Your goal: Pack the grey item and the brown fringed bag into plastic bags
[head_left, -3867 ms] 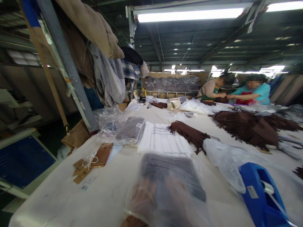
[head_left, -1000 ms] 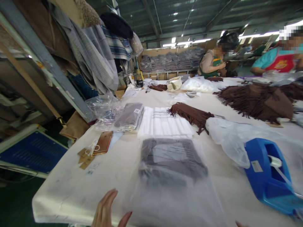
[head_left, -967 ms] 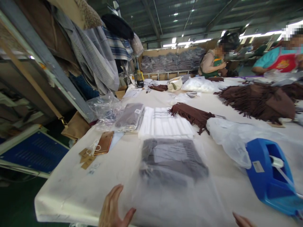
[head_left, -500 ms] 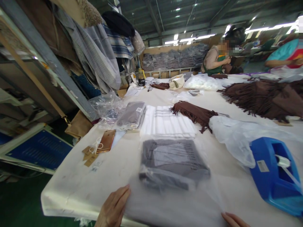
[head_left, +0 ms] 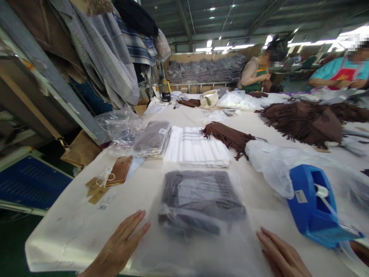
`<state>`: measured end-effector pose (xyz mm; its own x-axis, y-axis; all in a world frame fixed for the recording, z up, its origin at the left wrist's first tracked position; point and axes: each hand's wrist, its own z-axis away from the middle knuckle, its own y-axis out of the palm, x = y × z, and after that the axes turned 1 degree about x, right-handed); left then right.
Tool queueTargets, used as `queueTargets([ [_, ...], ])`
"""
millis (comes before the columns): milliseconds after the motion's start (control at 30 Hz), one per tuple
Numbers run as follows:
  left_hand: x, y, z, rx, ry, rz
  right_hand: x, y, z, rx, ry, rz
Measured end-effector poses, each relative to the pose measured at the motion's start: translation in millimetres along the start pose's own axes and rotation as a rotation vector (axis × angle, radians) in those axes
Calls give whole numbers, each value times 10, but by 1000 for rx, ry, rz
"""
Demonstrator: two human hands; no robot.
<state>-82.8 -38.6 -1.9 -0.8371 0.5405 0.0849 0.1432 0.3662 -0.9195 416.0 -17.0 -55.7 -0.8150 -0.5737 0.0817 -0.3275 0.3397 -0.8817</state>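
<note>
A folded grey textile in a clear plastic bag (head_left: 201,200) lies flat before me, the bag's loose part reaching toward the table's front edge. To its left is my left hand (head_left: 121,238), fingers stretched out, thumb apart, holding nothing. My right hand (head_left: 281,250) lies at the bag's right side, its fingers extended and empty. Whether either hand touches the plastic, I cannot tell. Behind the bag sits a folded white striped cloth (head_left: 197,148), and a bagged grey textile (head_left: 152,136) is left of that.
On the right stands a blue tape dispenser (head_left: 308,204) beside a crumpled plastic bag (head_left: 268,169). A brown fringed scarf (head_left: 229,136) lies farther back. At left are a phone (head_left: 119,171) and cardboard tags (head_left: 96,190). Two people work across the table (head_left: 66,227).
My left hand has spread its fingers and sits off the bag's left edge. More of my right hand has come into view at the bag's right. The camera view has shifted slightly.
</note>
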Motion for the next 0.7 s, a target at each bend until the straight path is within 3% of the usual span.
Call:
queueTargets([
  [133, -12, 167, -302, -36, 89, 120, -20, 73, -267, 18, -193, 70],
  [233, 10, 95, -409, 70, 263, 156, -41, 89, -283, 92, -355, 60],
  [333, 40, 10, -435, 141, 383, 217, -56, 123, -231, 229, -419, -126],
  [433, 61, 0, -480, 133, 162, 461, -55, 195, -202, 262, -159, -439],
  [533, 75, 1, -584, 277, -198, 862, -53, 249, -230, 232, 195, -657],
  [600, 61, -12, -659, 338, -410, 1066, -39, 245, -270, 249, 290, -734],
  [700, -22, -9, -739, 228, -609, 1114, 44, 186, -338, 217, 350, -825],
])
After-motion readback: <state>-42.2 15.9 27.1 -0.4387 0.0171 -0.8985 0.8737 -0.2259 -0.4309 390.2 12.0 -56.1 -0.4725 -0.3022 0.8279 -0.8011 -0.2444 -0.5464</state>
